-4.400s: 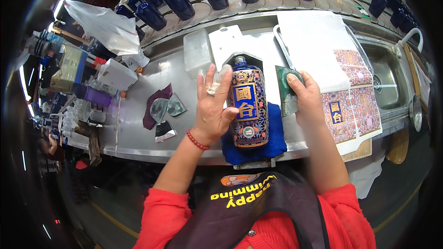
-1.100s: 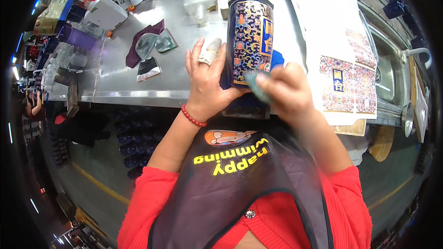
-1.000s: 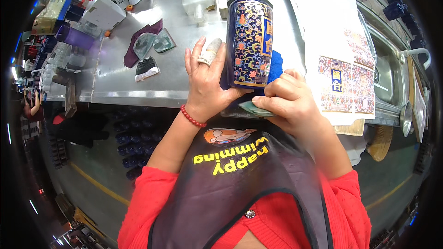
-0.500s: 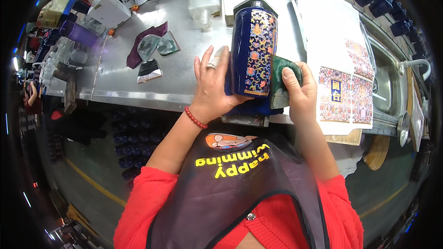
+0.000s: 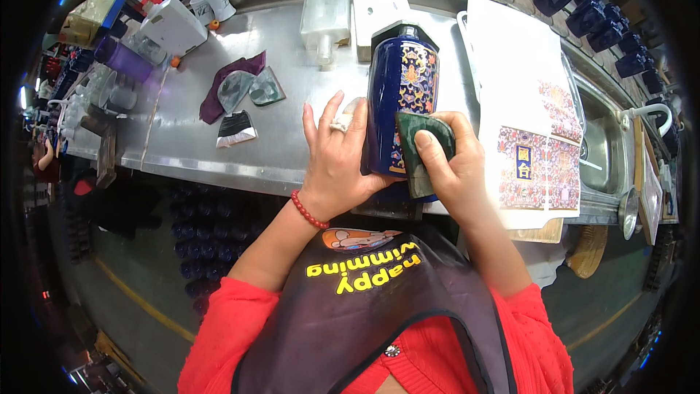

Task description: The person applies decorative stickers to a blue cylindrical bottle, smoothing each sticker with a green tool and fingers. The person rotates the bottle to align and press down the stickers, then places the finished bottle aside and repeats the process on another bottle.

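Place: our blue bottle [image 5: 386, 106] lay with the printed sheet [image 5: 536, 171] to its right | Change: our right hand [image 5: 458, 169], pinching the green scraper [image 5: 415, 175], had moved it from the bottle's edge over its patterned panel; work, we judged, had reached there; our left hand [image 5: 335, 164] flanked the bottle, fingers spread

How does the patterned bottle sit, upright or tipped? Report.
Tipped: the patterned bottle lies with its long side facing up, neck pointing forward.

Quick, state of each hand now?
Left hand: open, fingers spread, thumb by the base of the bottle.
Right hand: closed, holding the green pad.
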Motion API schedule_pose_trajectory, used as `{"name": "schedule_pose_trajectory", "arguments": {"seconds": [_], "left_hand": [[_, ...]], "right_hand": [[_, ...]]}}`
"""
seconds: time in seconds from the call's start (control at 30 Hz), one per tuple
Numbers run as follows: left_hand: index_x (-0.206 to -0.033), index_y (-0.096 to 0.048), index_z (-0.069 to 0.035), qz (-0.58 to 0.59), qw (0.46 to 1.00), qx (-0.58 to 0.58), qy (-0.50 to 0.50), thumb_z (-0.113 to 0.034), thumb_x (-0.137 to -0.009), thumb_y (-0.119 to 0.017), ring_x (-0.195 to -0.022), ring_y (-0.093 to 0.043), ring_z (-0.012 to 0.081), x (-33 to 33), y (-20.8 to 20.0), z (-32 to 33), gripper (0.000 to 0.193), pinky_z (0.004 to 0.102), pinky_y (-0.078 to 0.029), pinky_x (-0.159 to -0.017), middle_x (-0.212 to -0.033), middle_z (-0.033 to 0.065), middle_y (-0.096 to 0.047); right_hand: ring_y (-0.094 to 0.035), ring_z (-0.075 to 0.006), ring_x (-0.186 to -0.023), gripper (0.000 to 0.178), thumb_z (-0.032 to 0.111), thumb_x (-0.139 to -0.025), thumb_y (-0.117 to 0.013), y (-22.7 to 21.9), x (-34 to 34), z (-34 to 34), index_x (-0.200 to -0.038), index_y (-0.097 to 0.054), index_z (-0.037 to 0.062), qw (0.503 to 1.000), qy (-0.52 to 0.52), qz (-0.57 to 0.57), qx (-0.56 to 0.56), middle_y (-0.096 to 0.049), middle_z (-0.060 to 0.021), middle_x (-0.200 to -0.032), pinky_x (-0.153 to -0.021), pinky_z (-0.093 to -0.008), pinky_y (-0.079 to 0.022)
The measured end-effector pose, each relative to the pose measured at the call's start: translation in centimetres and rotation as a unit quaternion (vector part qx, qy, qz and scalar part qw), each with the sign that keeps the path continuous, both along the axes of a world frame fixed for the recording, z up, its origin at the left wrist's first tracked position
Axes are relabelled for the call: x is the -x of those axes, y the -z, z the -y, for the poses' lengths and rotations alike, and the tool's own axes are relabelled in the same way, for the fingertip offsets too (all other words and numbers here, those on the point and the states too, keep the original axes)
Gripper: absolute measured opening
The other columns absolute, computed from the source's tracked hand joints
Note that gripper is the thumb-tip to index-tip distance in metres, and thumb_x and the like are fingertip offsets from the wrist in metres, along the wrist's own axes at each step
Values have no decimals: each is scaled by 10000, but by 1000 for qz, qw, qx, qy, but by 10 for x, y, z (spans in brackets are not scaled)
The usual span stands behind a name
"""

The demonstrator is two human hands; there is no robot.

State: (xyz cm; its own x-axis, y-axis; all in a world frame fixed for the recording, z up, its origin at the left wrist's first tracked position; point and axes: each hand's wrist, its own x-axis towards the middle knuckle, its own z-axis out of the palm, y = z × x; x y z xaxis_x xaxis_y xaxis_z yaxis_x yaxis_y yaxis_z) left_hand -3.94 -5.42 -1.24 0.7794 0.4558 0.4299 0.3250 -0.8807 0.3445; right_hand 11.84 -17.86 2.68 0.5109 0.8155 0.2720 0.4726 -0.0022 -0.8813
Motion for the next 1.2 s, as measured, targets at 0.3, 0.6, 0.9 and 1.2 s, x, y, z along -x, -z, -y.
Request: {"name": "schedule_pose_trajectory", "arguments": {"seconds": [0.3,0.6,0.9,1.2], "left_hand": [[-1400,-452,147,5,1000,12,4,-654,-721,-781,-1406,-343,443,1,-7,0,1100,752,-107,-1125,-1369,285,-510],[-1376,-473,155,15,1000,12,2,-636,-731,-785,-1381,-381,435,0,-10,1,1067,764,-129,-1110,-1344,315,-504],[-1427,-431,137,5,1000,30,5,-617,-752,-795,-1430,-348,423,1,-10,1,1076,727,-65,-1143,-1021,202,-678],[-1402,-456,148,27,999,27,7,-652,-752,-760,-1380,-400,413,2,-8,-1,1075,757,-123,-1112,-922,221,-641]], "right_hand": [[-587,-128,-980,405,64,-947,-582,3,-21,-16,-1336,-515,-27,979,57,-193,-41,-629,-101,-1102,-878,-269,-492],[-583,-121,-903,384,61,-929,-586,-12,-38,-39,-1306,-563,-8,967,42,-242,-74,-634,-88,-1047,-823,-265,-498],[-604,-132,-891,365,104,-908,-577,-31,-45,-62,-1250,-600,-21,997,51,-54,34,-648,-82,-984,-817,-270,-504],[-594,-104,-978,372,92,-970,-589,-34,-46,-57,-1330,-568,-1,992,-14,-127,-13,-635,-57,-1096,-886,-233,-490]]}}
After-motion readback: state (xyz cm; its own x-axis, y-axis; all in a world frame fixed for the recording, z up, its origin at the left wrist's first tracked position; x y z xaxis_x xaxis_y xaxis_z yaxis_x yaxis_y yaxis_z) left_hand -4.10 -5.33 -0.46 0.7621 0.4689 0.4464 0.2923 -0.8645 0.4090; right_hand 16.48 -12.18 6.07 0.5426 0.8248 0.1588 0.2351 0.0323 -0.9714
